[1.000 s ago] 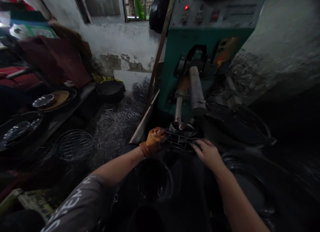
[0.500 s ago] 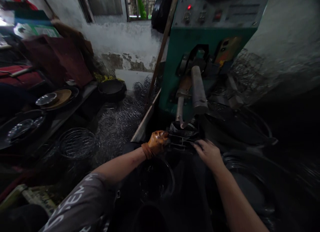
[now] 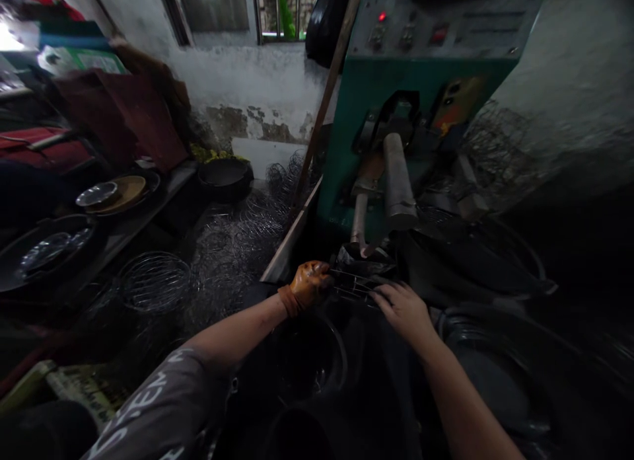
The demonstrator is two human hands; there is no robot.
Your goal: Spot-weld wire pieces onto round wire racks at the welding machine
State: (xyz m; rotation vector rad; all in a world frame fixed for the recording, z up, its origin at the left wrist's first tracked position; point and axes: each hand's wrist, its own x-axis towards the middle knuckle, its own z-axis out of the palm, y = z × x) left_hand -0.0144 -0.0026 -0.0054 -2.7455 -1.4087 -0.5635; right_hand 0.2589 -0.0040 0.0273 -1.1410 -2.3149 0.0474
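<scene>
My left hand, in an orange-brown glove, is closed around the left end of a small piece of metal wire with thin parallel rods. At its other end, the bare fingers of my right hand bend over and grip the wire; their tips are dark and partly hidden. Just beyond both hands are the lower arm and thick upper cylinder of a green machine. Below the hands, a round dark basin-like thing shows dimly near my lap.
A red light glows on the machine's panel. Tangled wire rings heap up on the left, beside a round wire rack. Dark round pans lie at the right. A wooden pole leans beside the machine.
My right hand has shifted a little left, closer to my left hand, along the wire piece. The whole view has turned slightly left. My left hand keeps its hold.
</scene>
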